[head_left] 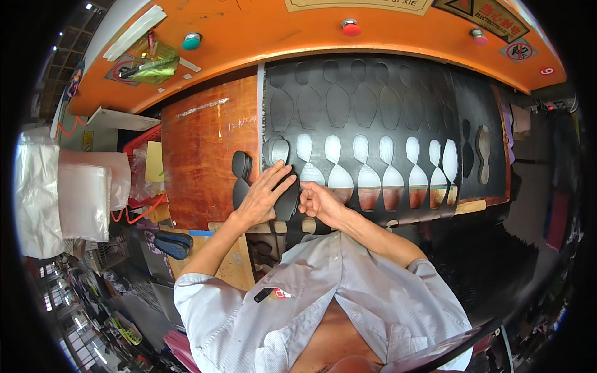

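My left hand (264, 194) is closed over a stack of black sole-shaped pieces (287, 198), its fingers laid across the top and its thumb mostly hidden. Close by on the right, my right hand (320, 202) has its fingers curled and its thumb and forefinger together beside the stack. Whatever may be between those fingertips is too small to make out. A wide black sheet (348, 149) lies under and beyond both hands. One row of sole-shaped holes in it shows white board beneath; farther back, a row of sole outlines is cut but still filled.
Another black sole stack (241, 166) rests on the reddish-brown board (205, 155) at left. An orange machine front (267, 37) with green and red buttons spans the far side. Loose sole pieces (483, 154) lie at right. Clear plastic bags (87, 199) hang far left.
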`<state>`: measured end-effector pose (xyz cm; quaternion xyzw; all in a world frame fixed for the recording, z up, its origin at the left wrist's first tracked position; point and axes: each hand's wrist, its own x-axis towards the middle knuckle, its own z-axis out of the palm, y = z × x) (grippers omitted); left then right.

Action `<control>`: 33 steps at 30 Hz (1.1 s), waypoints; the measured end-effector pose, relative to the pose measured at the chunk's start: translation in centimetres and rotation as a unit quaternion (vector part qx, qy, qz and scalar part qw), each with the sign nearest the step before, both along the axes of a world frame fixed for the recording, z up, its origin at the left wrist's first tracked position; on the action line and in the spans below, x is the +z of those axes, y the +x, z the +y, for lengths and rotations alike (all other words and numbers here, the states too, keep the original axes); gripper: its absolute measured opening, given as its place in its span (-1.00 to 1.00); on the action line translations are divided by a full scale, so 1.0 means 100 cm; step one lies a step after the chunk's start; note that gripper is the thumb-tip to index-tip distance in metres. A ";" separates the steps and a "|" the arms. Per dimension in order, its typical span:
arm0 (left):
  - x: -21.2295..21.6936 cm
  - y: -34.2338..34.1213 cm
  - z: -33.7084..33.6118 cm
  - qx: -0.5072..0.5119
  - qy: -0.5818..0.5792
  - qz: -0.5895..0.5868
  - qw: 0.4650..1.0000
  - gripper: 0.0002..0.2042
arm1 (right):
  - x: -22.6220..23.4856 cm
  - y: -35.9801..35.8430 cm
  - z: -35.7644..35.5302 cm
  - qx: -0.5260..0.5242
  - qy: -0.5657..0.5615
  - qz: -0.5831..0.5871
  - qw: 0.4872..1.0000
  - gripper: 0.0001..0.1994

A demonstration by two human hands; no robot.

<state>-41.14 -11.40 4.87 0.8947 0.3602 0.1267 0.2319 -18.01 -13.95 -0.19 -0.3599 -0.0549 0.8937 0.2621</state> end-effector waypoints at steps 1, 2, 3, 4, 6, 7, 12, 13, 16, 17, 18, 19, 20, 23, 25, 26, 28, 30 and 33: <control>0.002 -0.001 0.005 -0.013 0.013 0.033 0.999 -0.20 | 0.004 -0.001 0.000 0.003 0.034 -0.006 0.999 -0.64; 0.004 0.000 0.006 -0.001 0.007 0.006 1.000 -0.27 | 0.008 0.000 -0.002 0.008 0.059 -0.030 0.998 -0.64; 0.007 0.000 0.009 0.022 0.013 -0.027 0.999 -0.30 | 0.012 0.000 -0.004 0.006 0.094 -0.045 0.995 -0.64; 0.009 -0.001 0.012 0.035 0.014 -0.054 0.998 -0.33 | 0.016 0.001 -0.007 -0.006 0.123 -0.064 0.990 -0.60; 0.016 -0.001 0.020 0.102 -0.012 -0.128 0.986 -0.43 | 0.021 0.004 -0.012 0.039 0.221 -0.173 0.959 -0.59; 0.021 -0.003 0.027 0.135 -0.052 -0.161 0.976 -0.48 | 0.022 0.007 -0.014 0.062 0.272 -0.221 0.935 -0.57; 0.067 -0.014 0.066 0.462 -0.090 -0.334 0.817 -0.64 | 0.022 0.022 -0.022 0.077 0.261 -0.237 0.933 -0.55; 0.077 -0.015 0.073 0.534 -0.031 -0.344 0.771 -0.64 | 0.023 0.024 -0.023 0.075 0.261 -0.237 0.933 -0.54; 0.100 -0.018 0.062 0.445 -0.001 -0.375 0.813 -0.61 | 0.034 0.030 -0.019 0.069 0.258 -0.204 0.942 -0.49; 0.096 -0.009 0.050 0.451 -0.012 -0.363 0.815 -0.61 | 0.038 0.031 -0.015 0.067 0.256 -0.188 0.946 -0.47; 0.088 0.004 0.040 0.356 0.052 -0.344 0.867 -0.59 | 0.043 0.033 -0.013 0.007 0.252 -0.136 0.958 -0.43; 0.076 0.018 0.031 0.302 0.115 -0.284 0.903 -0.57 | 0.047 0.034 -0.007 -0.023 0.237 -0.099 0.966 -0.42; 0.058 0.039 0.027 0.204 0.247 -0.259 0.911 -0.52 | 0.050 0.035 -0.001 -0.054 0.220 -0.066 0.972 -0.41; 0.014 0.091 -0.020 0.103 0.188 -0.142 0.966 -0.33 | 0.049 0.045 0.020 -0.059 0.178 -0.039 0.981 -0.52; -0.002 0.118 -0.053 0.158 0.178 -0.089 0.967 -0.25 | 0.047 0.048 0.025 -0.008 0.174 -0.118 0.978 -0.57; -0.004 0.117 -0.056 0.142 0.112 -0.084 0.980 -0.24 | 0.047 0.053 0.026 0.012 0.141 -0.131 0.981 -0.61; 0.003 0.108 -0.060 0.095 0.015 -0.100 0.990 -0.22 | 0.051 0.061 0.027 0.011 0.185 -0.154 0.971 -0.60; 0.020 0.091 -0.052 0.093 0.018 -0.152 0.984 -0.14 | 0.062 0.070 0.031 0.041 0.269 -0.192 0.943 -0.59; 0.044 0.074 -0.021 0.154 0.075 -0.147 0.974 -0.06 | 0.086 0.096 0.046 0.183 0.485 -0.308 0.798 -0.58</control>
